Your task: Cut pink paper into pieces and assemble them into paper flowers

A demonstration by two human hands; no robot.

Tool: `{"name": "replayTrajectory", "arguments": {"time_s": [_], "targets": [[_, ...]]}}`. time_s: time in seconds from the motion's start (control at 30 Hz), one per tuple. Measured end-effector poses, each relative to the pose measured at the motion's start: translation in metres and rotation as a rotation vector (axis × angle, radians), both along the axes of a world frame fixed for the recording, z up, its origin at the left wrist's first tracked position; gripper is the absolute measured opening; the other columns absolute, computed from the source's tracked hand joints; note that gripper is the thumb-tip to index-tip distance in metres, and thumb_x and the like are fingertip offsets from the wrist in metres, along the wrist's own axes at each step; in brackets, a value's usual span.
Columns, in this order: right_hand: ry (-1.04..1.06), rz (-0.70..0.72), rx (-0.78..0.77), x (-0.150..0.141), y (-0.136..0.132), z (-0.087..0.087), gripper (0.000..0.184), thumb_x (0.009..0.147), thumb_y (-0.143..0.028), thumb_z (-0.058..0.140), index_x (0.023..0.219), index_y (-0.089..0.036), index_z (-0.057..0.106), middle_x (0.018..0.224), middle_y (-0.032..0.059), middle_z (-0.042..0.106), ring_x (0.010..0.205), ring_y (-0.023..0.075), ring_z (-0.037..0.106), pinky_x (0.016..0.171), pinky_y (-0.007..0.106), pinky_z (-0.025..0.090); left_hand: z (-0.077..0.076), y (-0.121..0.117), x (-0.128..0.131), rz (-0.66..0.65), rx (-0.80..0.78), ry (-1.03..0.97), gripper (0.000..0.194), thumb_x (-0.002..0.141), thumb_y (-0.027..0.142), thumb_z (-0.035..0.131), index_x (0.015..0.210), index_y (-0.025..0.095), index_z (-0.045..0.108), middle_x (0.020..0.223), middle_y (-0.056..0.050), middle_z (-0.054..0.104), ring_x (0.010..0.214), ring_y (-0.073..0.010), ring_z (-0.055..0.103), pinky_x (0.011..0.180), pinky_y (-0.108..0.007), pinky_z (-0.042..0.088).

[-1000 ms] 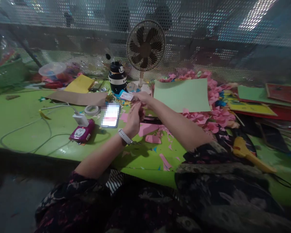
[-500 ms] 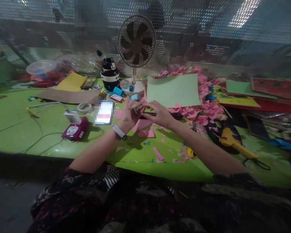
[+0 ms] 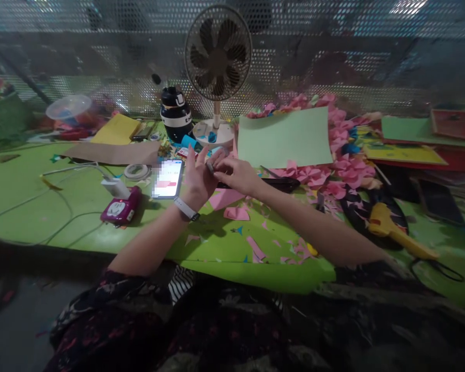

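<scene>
My left hand (image 3: 197, 178), with a white watch on its wrist, is raised above the green table (image 3: 42, 206) with its fingers stretched upward. My right hand (image 3: 234, 173) meets it, fingertips pinched on a small pale thing at the left hand's fingers; I cannot make out what it is. Under both hands lie pink paper pieces (image 3: 228, 199). A lit phone (image 3: 167, 178) lies just left of the left hand. Black scissors (image 3: 281, 183) lie just right of the right hand.
A desk fan (image 3: 217, 57) and a black flask (image 3: 175, 120) stand behind the hands. A light green sheet (image 3: 284, 137) leans on a heap of pink paper flowers (image 3: 333, 173). A yellow glue gun (image 3: 391, 232) lies right; a charger on a magenta socket (image 3: 120, 204) and tape roll (image 3: 137, 171) left.
My right hand drew back from near the fan's base to meet the left hand over the pink paper. The view shifted slightly.
</scene>
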State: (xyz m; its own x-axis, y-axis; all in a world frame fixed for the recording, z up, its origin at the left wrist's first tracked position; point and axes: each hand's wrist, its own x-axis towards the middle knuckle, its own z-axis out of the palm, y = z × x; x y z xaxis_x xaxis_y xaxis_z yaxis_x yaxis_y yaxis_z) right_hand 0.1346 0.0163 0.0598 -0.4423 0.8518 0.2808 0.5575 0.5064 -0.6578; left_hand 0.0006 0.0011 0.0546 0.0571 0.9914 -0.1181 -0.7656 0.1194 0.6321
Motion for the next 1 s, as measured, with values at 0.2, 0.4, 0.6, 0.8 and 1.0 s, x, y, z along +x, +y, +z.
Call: {"name": "replayTrajectory", "arguments": {"time_s": [0.2,0.4,0.6,0.8,1.0], "targets": [[-0.061,-0.095,0.023,-0.017,-0.001,-0.003,0.01,0.079,-0.023,0.064,0.086,-0.018,0.07,0.09,0.0059,0.075,0.08,0.02,0.064,0.076,0.032,0.047,-0.001,-0.005,0.007,0.062,0.018,0.003,0.055,0.104,0.06,0.035,0.139,0.022,0.054,0.11,-0.009,0.071,0.107,-0.0236,0.068,0.095,-0.039,0.053],[-0.085,-0.066,-0.001,-0.013,0.003,0.003,0.008,0.077,-0.021,0.065,0.077,-0.017,0.073,0.08,0.0048,0.075,0.074,0.0186,0.065,0.07,0.03,0.046,-0.009,0.002,0.008,0.089,0.072,0.011,0.044,0.105,0.048,0.041,0.132,0.019,0.06,0.107,-0.008,0.072,0.11,-0.019,0.068,0.096,-0.033,0.052],[-0.046,0.0,-0.012,-0.006,0.01,0.008,0.009,0.075,-0.021,0.067,0.073,-0.016,0.074,0.072,0.0037,0.073,0.071,0.0188,0.066,0.07,0.03,0.049,-0.003,0.002,0.009,0.034,0.052,0.076,0.039,0.101,0.048,0.053,0.13,0.024,0.064,0.115,-0.007,0.071,0.111,-0.0211,0.068,0.09,-0.031,0.055],[0.011,0.061,-0.077,-0.005,0.014,0.015,0.007,0.074,-0.019,0.068,0.075,-0.015,0.074,0.074,0.0048,0.073,0.071,0.0181,0.065,0.068,0.03,0.049,0.005,0.0,0.008,0.016,0.081,0.083,0.042,0.106,0.048,0.041,0.133,0.023,0.062,0.12,-0.009,0.069,0.116,-0.0231,0.066,0.093,-0.034,0.055],[0.009,0.098,-0.036,-0.001,0.02,0.017,0.01,0.075,-0.023,0.068,0.071,-0.015,0.073,0.069,0.0039,0.071,0.066,0.0158,0.061,0.065,0.03,0.046,0.002,0.01,-0.003,0.027,0.04,0.125,0.038,0.105,0.049,0.043,0.12,0.022,0.066,0.109,-0.008,0.07,0.117,-0.0238,0.066,0.084,-0.031,0.054]]}}
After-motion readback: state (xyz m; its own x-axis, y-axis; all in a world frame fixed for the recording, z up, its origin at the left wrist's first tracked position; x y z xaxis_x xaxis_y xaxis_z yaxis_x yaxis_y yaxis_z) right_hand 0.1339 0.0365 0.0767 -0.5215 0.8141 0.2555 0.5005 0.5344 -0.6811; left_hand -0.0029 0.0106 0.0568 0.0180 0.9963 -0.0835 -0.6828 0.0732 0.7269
